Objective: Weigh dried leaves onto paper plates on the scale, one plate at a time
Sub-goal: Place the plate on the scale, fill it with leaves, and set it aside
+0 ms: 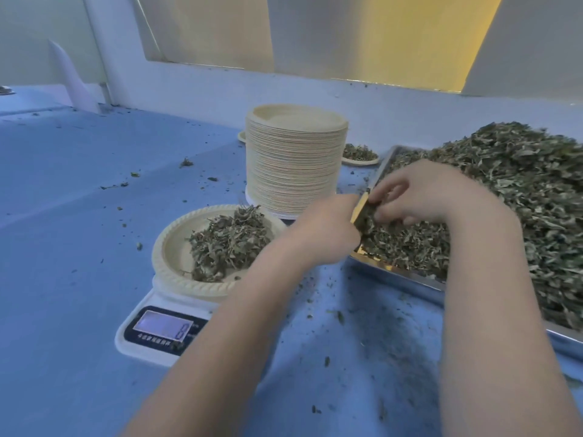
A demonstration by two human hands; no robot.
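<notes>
I see both hands together over steel tray (pixel 407 272): left hand (pixel 328 234) and right hand (pixel 419 197) pinching dried green leaves (pixel 367 216); beige round paper plate (pixel 167 247) on white scale (pixel 142 323) lies left, nearer left hand.

Both forearms are bare to the frame's edge, with no sleeves, gloves or jewellery.

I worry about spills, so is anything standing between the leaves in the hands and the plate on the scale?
Nothing visible does. Both hands, left and right, hold leaves at the tray edge, and the plate on the scale lies just left over bare table. The plate stack stands behind that path.
</notes>
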